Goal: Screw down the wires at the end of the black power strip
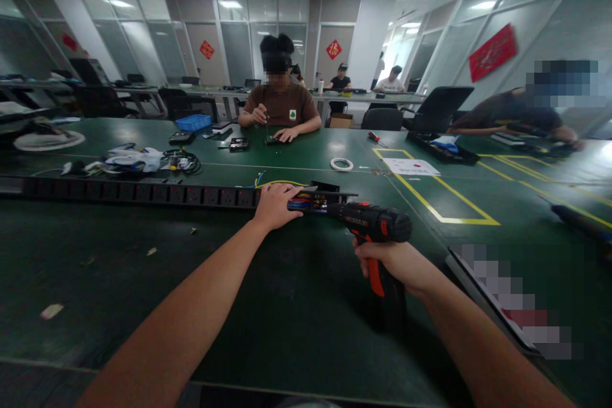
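A long black power strip [157, 194] with a row of sockets lies across the green table. My left hand [276, 205] is closed over it near its right end, thumb on the near side and fingers across the top. Coloured wires [297, 203] show inside the strip's open end section. My right hand [394, 260] is wrapped round the grip of a black and orange cordless drill [370, 220]. The drill points left, its front end at the strip's open section. Whether its tip touches a screw is too small to tell.
Beyond the strip lie a white ring-shaped roll [341, 169], a bundle of cables [182, 162], a blue basket [194, 122] and a red-handled screwdriver [376, 138]. A paper sheet [411, 167] lies by yellow tape lines. Opposite, a person [280, 105] works on a small device.
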Demonstrator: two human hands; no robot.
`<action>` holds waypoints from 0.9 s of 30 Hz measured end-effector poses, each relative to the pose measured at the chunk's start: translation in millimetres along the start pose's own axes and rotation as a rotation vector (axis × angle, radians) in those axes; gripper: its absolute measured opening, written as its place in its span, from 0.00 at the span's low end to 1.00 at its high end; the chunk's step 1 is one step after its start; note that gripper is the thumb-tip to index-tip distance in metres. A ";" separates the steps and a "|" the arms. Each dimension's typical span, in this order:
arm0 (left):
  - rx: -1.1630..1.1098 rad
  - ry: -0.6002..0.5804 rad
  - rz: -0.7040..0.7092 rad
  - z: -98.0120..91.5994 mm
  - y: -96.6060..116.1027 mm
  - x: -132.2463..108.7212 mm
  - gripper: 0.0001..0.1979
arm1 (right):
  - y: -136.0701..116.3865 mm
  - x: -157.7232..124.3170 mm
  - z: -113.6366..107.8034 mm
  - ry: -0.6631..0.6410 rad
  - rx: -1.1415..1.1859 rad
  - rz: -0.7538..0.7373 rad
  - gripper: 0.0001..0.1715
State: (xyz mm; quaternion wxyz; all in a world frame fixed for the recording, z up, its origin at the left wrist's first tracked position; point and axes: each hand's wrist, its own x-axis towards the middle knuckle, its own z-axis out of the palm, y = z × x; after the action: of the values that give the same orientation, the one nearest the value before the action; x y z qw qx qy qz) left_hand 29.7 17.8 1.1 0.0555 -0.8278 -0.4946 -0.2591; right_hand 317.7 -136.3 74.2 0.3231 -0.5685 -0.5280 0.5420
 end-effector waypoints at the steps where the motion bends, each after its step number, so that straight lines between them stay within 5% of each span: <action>1: -0.001 0.001 0.000 0.0 0.0 -0.1 0.35 | -0.3 -0.3 0.3 0.002 -0.001 -0.003 0.14; 27: 0.004 0.014 0.005 -2.3 1.1 -0.5 0.35 | 2.1 0.9 0.5 -0.002 -0.012 -0.002 0.25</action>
State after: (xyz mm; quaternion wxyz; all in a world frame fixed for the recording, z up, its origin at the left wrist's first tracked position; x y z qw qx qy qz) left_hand 29.6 16.0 2.9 0.0613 -0.8270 -0.4927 -0.2638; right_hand 317.7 -136.1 71.9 0.3199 -0.5691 -0.5321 0.5392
